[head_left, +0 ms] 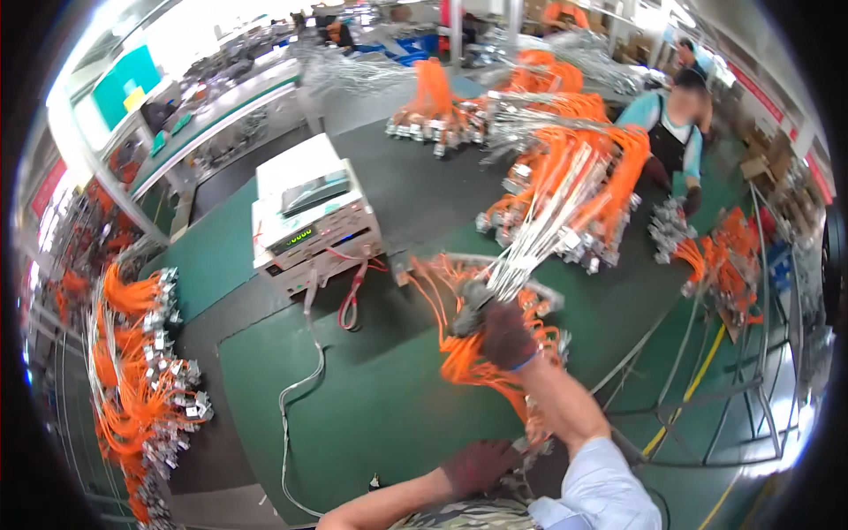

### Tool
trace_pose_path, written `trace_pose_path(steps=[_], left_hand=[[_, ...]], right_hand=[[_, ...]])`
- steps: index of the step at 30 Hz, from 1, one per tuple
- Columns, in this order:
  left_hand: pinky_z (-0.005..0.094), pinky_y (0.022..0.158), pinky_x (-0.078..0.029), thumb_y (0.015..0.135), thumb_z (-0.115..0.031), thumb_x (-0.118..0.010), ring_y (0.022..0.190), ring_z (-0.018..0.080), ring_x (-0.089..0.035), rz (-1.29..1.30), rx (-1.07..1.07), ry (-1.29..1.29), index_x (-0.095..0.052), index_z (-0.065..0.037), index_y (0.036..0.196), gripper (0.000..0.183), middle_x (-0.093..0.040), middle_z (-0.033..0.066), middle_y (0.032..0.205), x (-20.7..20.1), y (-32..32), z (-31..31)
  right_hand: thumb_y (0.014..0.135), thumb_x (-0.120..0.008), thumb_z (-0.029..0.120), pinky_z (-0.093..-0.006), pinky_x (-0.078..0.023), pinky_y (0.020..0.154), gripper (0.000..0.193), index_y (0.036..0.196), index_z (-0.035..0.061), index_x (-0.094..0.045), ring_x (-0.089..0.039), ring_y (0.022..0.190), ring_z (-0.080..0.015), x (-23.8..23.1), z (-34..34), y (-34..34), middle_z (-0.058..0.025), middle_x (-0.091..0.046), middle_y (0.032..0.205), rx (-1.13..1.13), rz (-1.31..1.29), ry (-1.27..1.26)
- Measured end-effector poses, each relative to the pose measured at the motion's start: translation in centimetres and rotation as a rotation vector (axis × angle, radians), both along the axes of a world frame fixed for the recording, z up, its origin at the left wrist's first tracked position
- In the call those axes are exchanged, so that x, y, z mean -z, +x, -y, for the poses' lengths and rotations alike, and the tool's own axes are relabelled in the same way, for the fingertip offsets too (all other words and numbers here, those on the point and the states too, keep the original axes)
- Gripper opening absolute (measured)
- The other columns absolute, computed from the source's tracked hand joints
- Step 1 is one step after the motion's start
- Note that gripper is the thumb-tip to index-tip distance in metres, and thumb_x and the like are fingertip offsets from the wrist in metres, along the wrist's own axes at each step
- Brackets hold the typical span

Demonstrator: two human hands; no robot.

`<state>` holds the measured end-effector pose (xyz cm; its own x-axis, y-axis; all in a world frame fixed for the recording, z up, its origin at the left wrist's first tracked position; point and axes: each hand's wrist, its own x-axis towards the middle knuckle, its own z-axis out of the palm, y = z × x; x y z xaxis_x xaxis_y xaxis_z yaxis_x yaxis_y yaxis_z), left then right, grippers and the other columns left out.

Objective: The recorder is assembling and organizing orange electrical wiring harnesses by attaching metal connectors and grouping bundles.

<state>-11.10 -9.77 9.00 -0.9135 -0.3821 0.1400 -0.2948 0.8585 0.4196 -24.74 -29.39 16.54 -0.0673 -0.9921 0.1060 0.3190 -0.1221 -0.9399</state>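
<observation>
My right hand (510,336), in a dark red glove, reaches forward onto a bunch of orange cables (473,364) with grey connectors. Its fingers look closed around part of this bunch, though motion blurs them. White strands (530,252) run from beside that hand back to a larger heap. Low in front of me, my left hand (481,465), also gloved, is at the grey connectors (534,433) where some orange cables end. Blur hides how its fingers lie.
A white bench instrument (314,221) with a lit display stands left of centre, its leads on the green tabletop (371,424). Orange cable heaps lie at far left (132,380) and behind my right hand (574,168). A co-worker (671,132) stands at the far right side.
</observation>
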Motion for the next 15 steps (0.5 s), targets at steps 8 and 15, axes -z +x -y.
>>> trace_pose_path(steps=[8,15], left_hand=[[0.0507,0.093,-0.055,0.089,-0.03,-0.072,0.109,0.0378,-0.068,-0.037,0.053,0.261,-0.07,-0.008,0.12,0.038,-0.07,0.0179,0.113,-5.6,-7.8,5.1],[0.0537,0.087,-0.058,0.094,-0.037,-0.076,0.101,0.0426,-0.071,0.209,0.081,0.373,-0.068,-0.012,0.127,0.042,-0.073,0.0167,0.116,-2.7,-8.8,7.7]], right_hand=[[0.094,-0.078,0.029,-0.0338,-0.056,0.066,0.028,0.103,0.0028,-0.074,-0.064,0.067,-0.0159,-9.7,-2.1,-21.5,-0.0044,-0.066,0.077,0.062,-0.594,0.013],[0.087,-0.078,0.023,-0.0323,-0.053,0.051,0.025,0.09,-0.0009,-0.071,-0.067,0.053,-0.0152,-15.6,-2.3,-33.6,-0.0063,-0.069,0.066,-0.057,-0.932,0.337]])
